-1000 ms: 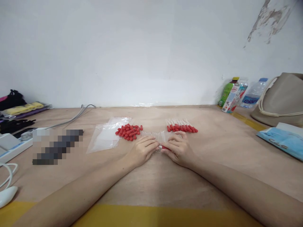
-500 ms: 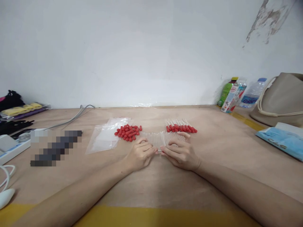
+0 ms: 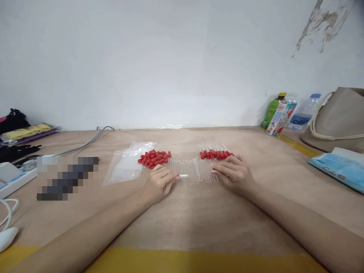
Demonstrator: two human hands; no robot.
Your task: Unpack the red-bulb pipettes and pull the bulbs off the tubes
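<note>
Spanning the lower view: desk (image 3: 199, 223), brown-papered, with a yellow strip along the near edge. Beige bag (image 3: 338, 117) at the far right corner, blue packet (image 3: 338, 167) just in front of it by the right edge; both well apart from the work, apparently parked out of the way. Clear plastic bag (image 3: 126, 165), flat and empty-looking, left of centre, just beside the loose red caps (image 3: 153, 158); probably their packing, set close by. Left hand (image 3: 159, 184), resting on the desk at the left end of the row of clear tubes (image 3: 196, 170), fingers curled in, thumb and forefinger pinched on a single clear tube (image 3: 182, 176) at the near side of that row. Right hand (image 3: 234, 174), palm down at the right end of the same row, fingers stretched and only slightly bent, tips on the tubes; speck of red at the fingertips, grip on anything impossible to tell. Bottles (image 3: 280, 113), three, standing by the wall at the far right, away from the work. Row of clear tubes, side by side across the desk centre between the hands, seemingly laid flat for taking one at a time. Capped tubes (image 3: 216, 151), red ends aligned, just beyond the right hand, seemingly set apart from the uncapped stock. Loose red caps, small heap just beyond the left hand, within easy reach.
</note>
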